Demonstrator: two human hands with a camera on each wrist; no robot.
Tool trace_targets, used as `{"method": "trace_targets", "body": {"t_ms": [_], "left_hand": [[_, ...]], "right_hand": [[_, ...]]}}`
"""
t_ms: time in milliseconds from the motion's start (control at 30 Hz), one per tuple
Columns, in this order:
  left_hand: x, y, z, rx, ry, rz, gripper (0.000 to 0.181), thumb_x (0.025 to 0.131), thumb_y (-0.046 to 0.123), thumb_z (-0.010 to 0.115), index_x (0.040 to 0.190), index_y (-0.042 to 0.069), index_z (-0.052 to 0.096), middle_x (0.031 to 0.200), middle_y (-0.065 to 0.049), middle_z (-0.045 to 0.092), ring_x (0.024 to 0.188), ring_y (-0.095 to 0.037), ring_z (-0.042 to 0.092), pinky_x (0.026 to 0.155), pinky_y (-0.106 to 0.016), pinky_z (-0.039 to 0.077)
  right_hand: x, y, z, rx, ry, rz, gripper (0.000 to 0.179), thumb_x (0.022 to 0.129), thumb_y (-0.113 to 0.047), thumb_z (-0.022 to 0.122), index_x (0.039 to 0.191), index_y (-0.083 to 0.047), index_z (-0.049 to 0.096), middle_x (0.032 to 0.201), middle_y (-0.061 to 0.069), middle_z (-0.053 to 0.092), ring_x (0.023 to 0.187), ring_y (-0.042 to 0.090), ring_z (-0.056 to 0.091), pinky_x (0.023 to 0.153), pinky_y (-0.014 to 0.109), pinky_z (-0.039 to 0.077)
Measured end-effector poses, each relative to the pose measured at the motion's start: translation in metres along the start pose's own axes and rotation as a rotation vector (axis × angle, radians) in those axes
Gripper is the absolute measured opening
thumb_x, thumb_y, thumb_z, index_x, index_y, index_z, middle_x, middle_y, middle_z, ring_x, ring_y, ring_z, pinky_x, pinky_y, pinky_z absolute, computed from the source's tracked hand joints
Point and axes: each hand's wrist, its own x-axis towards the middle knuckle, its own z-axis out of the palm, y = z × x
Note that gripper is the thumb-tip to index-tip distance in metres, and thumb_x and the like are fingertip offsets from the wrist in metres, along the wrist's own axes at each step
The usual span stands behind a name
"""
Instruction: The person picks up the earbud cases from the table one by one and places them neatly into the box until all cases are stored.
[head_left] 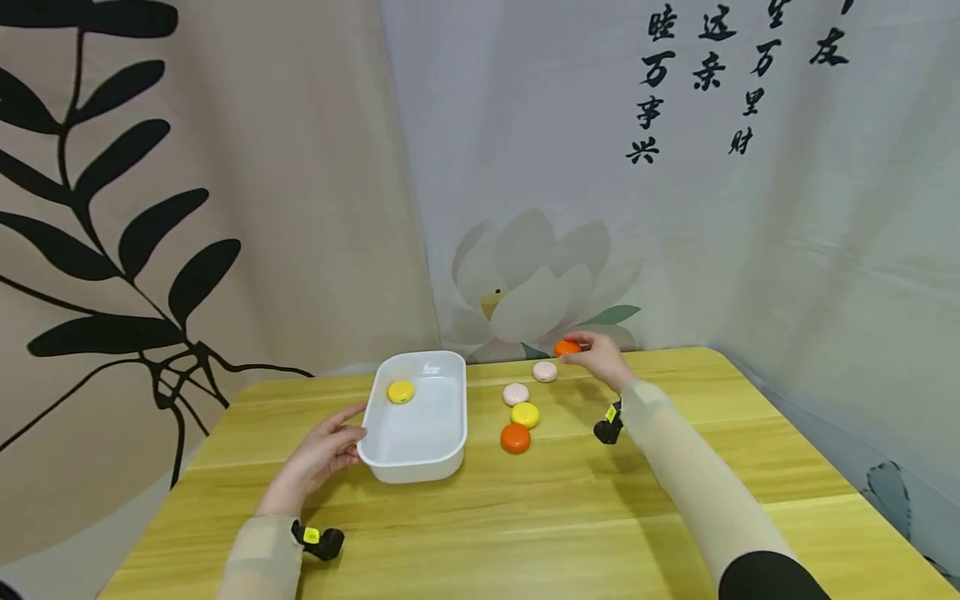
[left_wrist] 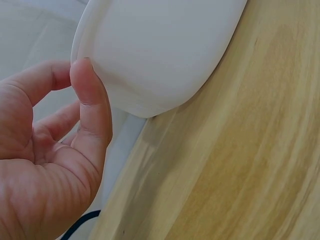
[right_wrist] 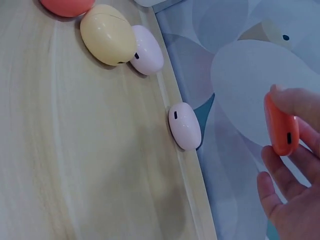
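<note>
I watch the orange piece (right_wrist: pixel 280 127) most closely: the right hand (head_left: pixel 600 361) pinches it between thumb and fingers near the far edge of the table (head_left: pixel 465 533). Its surface looks slick, so I judge that a weak pinch could let it slip, and with that edge so near, it might fall behind the table. A low sweep leftward could also knock the nearer pale pink piece (head_left: pixel 544 372). As for looks, it is glossy, rounded and flattened, with a small dark slot in its side.

Beyond it on the tabletop I see a second pale pink piece (head_left: pixel 516 394), a yellow piece (head_left: pixel 525 415) and another orange piece (head_left: pixel 515 438), bunched close; I can't tell whether they touch.

Farther left, the left hand (head_left: pixel 324 452) grips the rim of the white tray (head_left: pixel 420 437), thumb curled over it. An uneven pull there could, I think, tip the tray and slide the lone yellow piece inside it (head_left: pixel 401 392).
</note>
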Motion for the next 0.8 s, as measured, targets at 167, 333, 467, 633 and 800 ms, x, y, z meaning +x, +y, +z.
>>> {"method": "trace_targets", "body": {"t_ms": [167,333,467,633,800], "left_hand": [[0.001,0.0007,-0.0015,-0.002,0.003,-0.006,0.066,0.097,0.009,0.057,0.153,0.005,0.024,0.094,-0.012,0.063,0.068,-0.013,0.057,0.063,-0.022,0.052],[0.0,0.0014,-0.0003,0.002,-0.009,-0.004,0.066,0.097,0.009,0.057,0.153,0.004,0.022,0.093,-0.011,0.063,0.068,-0.013,0.056,0.063,-0.022,0.051],[-0.0016,0.0008,-0.0008,0.008,-0.01,-0.001,0.067,0.097,0.009,0.056,0.153,0.003,0.021,0.092,-0.009,0.063,0.068,-0.012,0.056,0.063,-0.022,0.052],[-0.0019,-0.0001,-0.0018,0.003,-0.002,-0.01,0.067,0.097,0.008,0.056,0.153,0.004,0.022,0.095,-0.011,0.063,0.069,-0.013,0.057,0.064,-0.022,0.052],[-0.0016,0.0024,-0.0004,0.002,-0.002,-0.009,0.066,0.097,0.009,0.057,0.153,0.005,0.022,0.095,-0.011,0.063,0.069,-0.012,0.057,0.064,-0.021,0.052]], "right_hand": [[0.0031,-0.0013,-0.0026,0.002,0.004,-0.017,0.05,0.087,-0.014,0.073,0.132,-0.001,0.057,0.13,0.019,0.057,0.112,0.033,0.055,0.092,0.042,0.049],[0.0045,-0.0002,-0.0059,0.008,0.011,-0.021,0.051,0.087,-0.013,0.074,0.133,-0.001,0.057,0.131,0.019,0.056,0.111,0.034,0.056,0.092,0.042,0.049],[0.005,-0.0021,-0.0064,0.006,0.005,-0.007,0.052,0.087,-0.015,0.074,0.133,-0.002,0.057,0.131,0.019,0.055,0.112,0.034,0.055,0.093,0.042,0.048],[0.0059,-0.0046,-0.0057,0.013,0.001,0.002,0.052,0.087,-0.015,0.074,0.134,-0.001,0.056,0.131,0.02,0.055,0.114,0.034,0.054,0.095,0.044,0.047],[0.0076,-0.0053,-0.008,-0.002,0.007,-0.005,0.051,0.087,-0.015,0.073,0.133,-0.001,0.056,0.131,0.02,0.055,0.114,0.034,0.053,0.095,0.044,0.046]]}}
